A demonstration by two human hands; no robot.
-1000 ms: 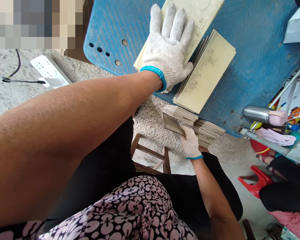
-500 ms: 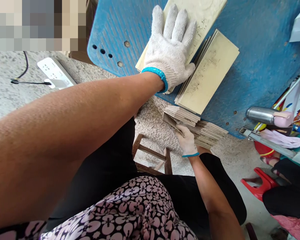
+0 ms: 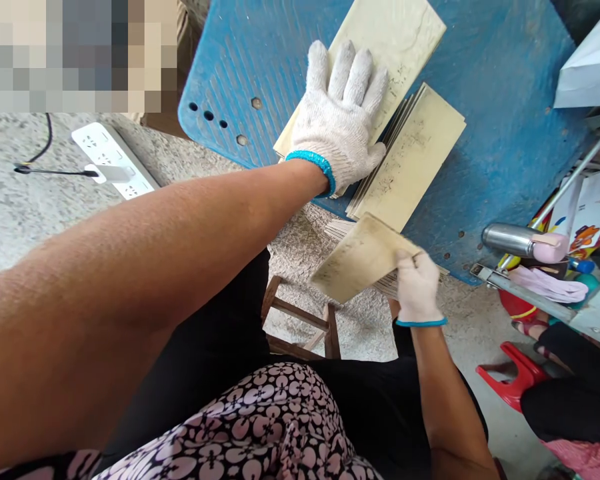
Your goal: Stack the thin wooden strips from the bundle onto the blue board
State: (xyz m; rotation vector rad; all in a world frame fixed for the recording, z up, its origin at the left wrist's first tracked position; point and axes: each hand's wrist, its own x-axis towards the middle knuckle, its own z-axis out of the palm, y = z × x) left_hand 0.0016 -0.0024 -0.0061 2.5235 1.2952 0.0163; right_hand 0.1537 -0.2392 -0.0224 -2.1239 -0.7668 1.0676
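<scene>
My left hand (image 3: 337,113), in a white knit glove with a blue cuff, lies flat with fingers spread on a long cream panel (image 3: 397,47) on the blue table. Right beside it leans a stack of smaller cream rectangular plates (image 3: 415,153), their top faces smudged with dark specks. My right hand (image 3: 417,283), gloved the same way, grips one cream plate (image 3: 360,257) by its right end, thumb on top. That plate is tilted in front of the table edge. Behind it, partly hidden, is a lower pile of plates (image 3: 337,229).
The blue table (image 3: 500,100) has several holes. A wooden stool (image 3: 300,313) stands below. To the right are a steel flask (image 3: 510,239), a metal bracket, a white bag (image 3: 590,73) and a red stool (image 3: 515,377) with a seated person's legs. A power strip (image 3: 113,160) lies left.
My right hand has moved right and turned a plate away from the lower pile, so its broad face shows. My left hand stays flat on the panel. The view has shifted slightly.
</scene>
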